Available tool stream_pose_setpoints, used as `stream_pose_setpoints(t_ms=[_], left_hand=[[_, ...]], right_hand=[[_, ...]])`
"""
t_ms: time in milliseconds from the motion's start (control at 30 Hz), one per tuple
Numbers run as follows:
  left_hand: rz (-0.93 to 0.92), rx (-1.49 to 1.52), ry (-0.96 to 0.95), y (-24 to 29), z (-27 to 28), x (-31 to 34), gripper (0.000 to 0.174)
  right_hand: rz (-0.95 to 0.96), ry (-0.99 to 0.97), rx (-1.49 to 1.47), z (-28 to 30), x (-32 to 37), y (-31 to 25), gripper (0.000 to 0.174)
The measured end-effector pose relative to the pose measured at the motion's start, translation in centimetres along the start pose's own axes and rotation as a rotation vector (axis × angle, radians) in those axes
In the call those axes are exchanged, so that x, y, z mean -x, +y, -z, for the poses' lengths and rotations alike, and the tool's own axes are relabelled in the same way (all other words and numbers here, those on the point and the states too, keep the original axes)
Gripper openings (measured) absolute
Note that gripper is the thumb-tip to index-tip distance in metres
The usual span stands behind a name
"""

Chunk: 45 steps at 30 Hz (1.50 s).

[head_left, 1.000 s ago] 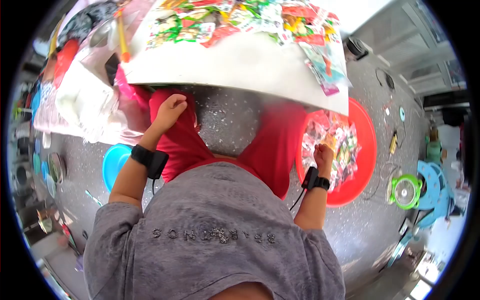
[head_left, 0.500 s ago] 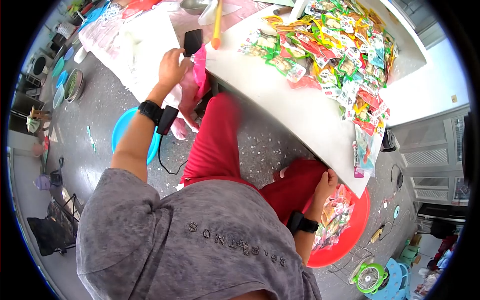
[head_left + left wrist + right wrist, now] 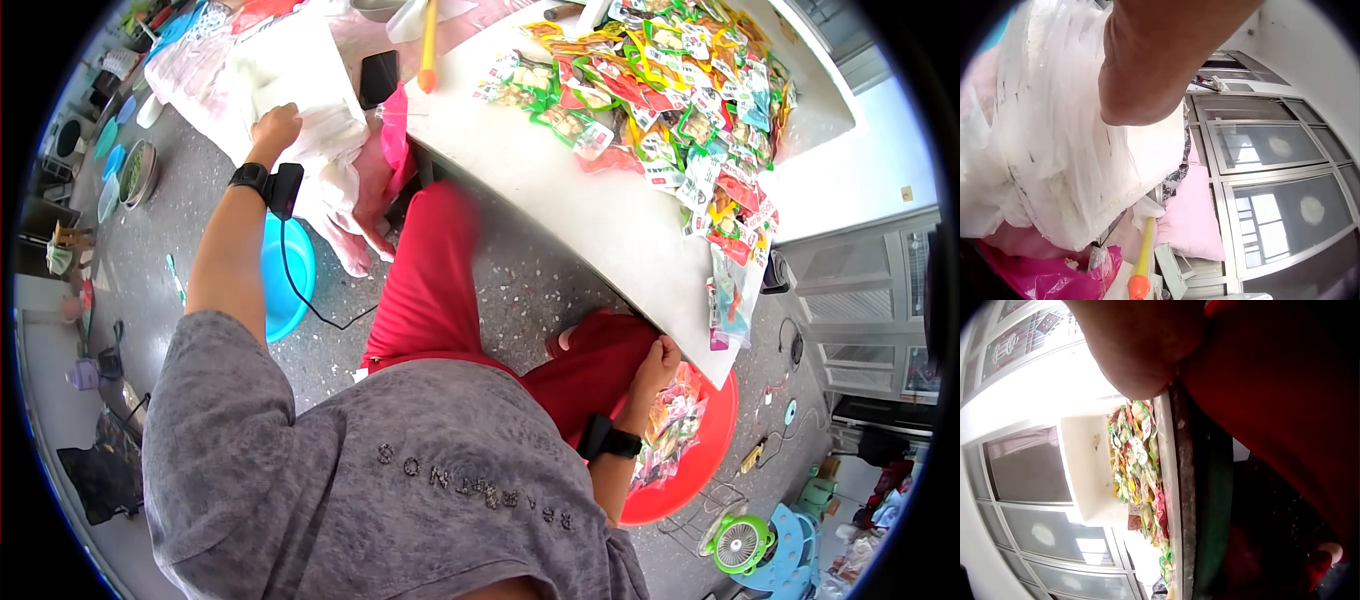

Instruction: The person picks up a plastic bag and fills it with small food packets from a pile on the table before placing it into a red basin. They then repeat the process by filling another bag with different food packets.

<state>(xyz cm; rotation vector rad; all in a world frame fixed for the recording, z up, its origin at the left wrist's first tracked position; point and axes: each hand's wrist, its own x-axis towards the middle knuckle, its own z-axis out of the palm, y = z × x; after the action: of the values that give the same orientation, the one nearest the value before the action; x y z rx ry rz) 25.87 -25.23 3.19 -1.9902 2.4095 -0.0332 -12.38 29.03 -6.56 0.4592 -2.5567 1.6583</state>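
In the head view my left hand reaches to a white plastic bag draped over a pink cloth at the upper left. Its fingers are hidden, so I cannot tell whether they grip the plastic. The left wrist view has the same hand against the bag's crinkled white folds. My right hand hangs loosely curled over the right knee beside the table's front corner, holding nothing. Many small colourful snack packets lie heaped on the white table.
A red basin with more packets stands on the floor under the table corner. A blue basin sits below my left arm. Near the bag are a black phone, a yellow stick with an orange end and a pink plastic bag.
The view has swung to the right since a second ago. My left hand rose from the lap to near the phone, then moved left onto the white bag. The right hand left the red basin's packets.
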Motion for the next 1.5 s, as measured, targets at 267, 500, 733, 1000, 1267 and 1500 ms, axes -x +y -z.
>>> stream_pose_setpoints(t_ms=[267, 500, 733, 1000, 1267, 1500], left_hand=[[-0.014, 0.092, 0.000, -0.3, -0.7, 0.4, 0.030], [-0.051, 0.106, 0.035, 0.2, -1.2, 1.0, 0.031], [-0.142, -0.013, 0.203, 1.2, -0.6, 0.8, 0.025], [-0.490, 0.691, 0.282, 8.8, 3.0, 8.2, 0.010], [-0.811, 0.828, 0.072, 20.8, -1.8, 19.6, 0.008], [-0.924, 0.921, -0.017, 24.6, -2.8, 23.8, 0.007]], right_hand=[[0.013, 0.010, -0.029, 0.0, 0.0, 0.0, 0.012], [0.042, 0.003, -0.014, 0.2, 0.0, 0.3, 0.012], [0.043, 0.007, 0.020, 0.2, 0.4, -0.8, 0.013], [-0.101, -0.203, -0.349, -0.9, 0.6, -4.5, 0.009], [-0.283, -0.740, -0.493, -9.0, 2.6, -12.9, 0.029], [-0.331, -0.804, -0.592, -14.1, 4.0, -15.0, 0.020]])
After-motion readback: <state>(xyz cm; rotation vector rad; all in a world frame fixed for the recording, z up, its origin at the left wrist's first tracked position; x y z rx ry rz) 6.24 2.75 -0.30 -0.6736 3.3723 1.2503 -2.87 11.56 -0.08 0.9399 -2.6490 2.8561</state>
